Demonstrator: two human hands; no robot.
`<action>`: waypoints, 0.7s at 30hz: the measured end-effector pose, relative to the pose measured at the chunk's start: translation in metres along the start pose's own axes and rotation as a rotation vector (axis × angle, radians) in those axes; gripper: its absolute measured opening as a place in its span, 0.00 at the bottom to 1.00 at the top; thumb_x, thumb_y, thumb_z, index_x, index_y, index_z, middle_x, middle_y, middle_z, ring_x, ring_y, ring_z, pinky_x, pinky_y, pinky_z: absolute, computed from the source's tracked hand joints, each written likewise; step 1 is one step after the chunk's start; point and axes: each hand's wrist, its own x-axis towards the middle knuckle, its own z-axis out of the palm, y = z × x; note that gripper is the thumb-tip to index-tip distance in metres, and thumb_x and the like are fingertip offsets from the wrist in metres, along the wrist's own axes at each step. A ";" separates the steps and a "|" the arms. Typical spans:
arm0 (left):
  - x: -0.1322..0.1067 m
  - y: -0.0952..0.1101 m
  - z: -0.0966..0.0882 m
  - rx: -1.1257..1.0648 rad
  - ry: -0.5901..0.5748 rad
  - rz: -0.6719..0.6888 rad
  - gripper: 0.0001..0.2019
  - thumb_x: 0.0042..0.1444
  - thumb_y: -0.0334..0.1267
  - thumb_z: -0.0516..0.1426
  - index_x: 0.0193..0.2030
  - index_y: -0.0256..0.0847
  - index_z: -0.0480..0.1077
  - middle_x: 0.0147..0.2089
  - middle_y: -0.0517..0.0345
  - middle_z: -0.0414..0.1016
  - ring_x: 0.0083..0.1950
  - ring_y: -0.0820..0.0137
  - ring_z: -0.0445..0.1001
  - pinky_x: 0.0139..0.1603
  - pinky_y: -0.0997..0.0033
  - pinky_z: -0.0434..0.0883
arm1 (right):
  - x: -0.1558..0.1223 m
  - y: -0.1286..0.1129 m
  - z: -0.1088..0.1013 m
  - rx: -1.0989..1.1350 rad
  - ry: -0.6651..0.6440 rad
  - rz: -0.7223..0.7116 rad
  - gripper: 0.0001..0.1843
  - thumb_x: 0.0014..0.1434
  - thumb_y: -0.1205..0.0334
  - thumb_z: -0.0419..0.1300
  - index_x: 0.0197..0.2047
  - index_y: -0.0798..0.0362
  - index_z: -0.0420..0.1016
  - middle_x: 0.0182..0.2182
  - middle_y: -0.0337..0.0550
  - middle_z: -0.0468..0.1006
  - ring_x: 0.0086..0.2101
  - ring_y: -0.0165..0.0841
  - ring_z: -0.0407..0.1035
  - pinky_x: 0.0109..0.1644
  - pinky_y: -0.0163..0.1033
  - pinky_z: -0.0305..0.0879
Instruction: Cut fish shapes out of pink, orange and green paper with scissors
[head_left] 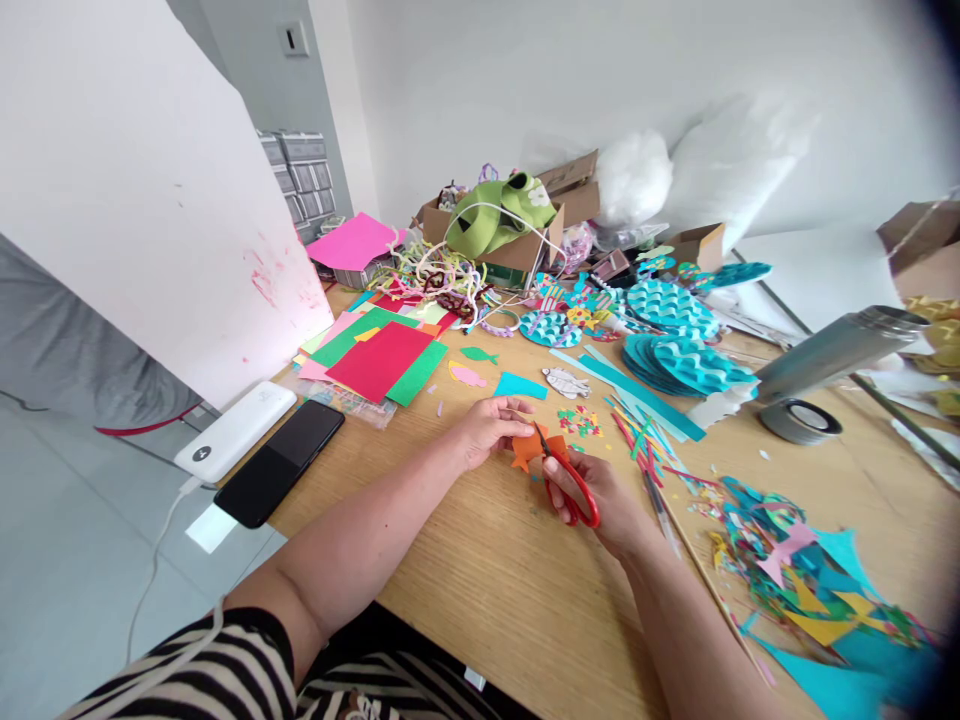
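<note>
Between the fingers of my left hand (491, 430) is a piece of orange paper (526, 450), partly cut, with a tail-like shape at its lower left. My right hand (600, 495) is wrapped round red-handled scissors (583, 498), and their blades meet the paper's upper part. Just beyond lie a blue paper rectangle (521, 386), a pink paper fish (467, 374), a green paper fish (479, 354) and a grey-and-white fish cutout (566, 382). Small coloured paper bits (581, 422) are heaped behind the scissors.
Coloured sheets (382, 358) lie at the left, near a black phone (280, 465) and a white power bank (236, 432). Paper scraps (810, 570) cover the right side. Wavy blue paper discs (675, 370) and a steel flask (840, 355) stand farther back, beside a filled cardboard box (517, 250).
</note>
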 end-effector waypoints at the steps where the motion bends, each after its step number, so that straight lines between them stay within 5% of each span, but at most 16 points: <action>1: 0.000 0.000 0.000 0.000 -0.002 0.001 0.18 0.40 0.26 0.66 0.39 0.35 0.69 0.30 0.60 0.72 0.29 0.74 0.73 0.30 0.75 0.66 | 0.000 0.000 0.000 0.001 0.001 0.002 0.27 0.49 0.38 0.65 0.22 0.54 0.67 0.15 0.36 0.69 0.14 0.25 0.61 0.18 0.29 0.50; 21: -0.001 0.002 0.000 0.022 -0.023 -0.041 0.19 0.39 0.28 0.67 0.40 0.36 0.69 0.31 0.59 0.73 0.30 0.75 0.73 0.31 0.76 0.66 | -0.001 -0.003 0.001 -0.026 0.011 0.020 0.28 0.48 0.37 0.65 0.21 0.54 0.66 0.15 0.36 0.69 0.14 0.25 0.61 0.18 0.30 0.50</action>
